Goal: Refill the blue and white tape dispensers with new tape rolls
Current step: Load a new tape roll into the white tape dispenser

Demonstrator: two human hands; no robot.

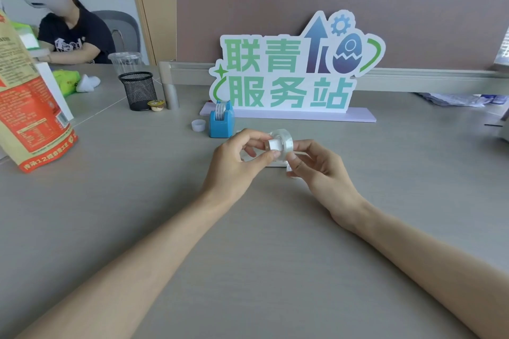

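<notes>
The blue tape dispenser (221, 121) stands upright on the grey table with a roll of tape in it, just behind my hands. My left hand (239, 157) pinches a small white dispenser (274, 145) by its end. A clear tape roll (285, 139) sits against that white piece, and my right hand (316, 165) grips the roll from the right. Both hands hover just above the table. Something white (289, 170) lies under them, mostly hidden.
A small white empty core (198, 125) lies left of the blue dispenser. Behind stands a large sign (292, 69) on a pale base. A black mesh cup (138, 91), a plastic cup (125, 62) and a red-orange bag (30, 107) are at the left. Another person sits far left.
</notes>
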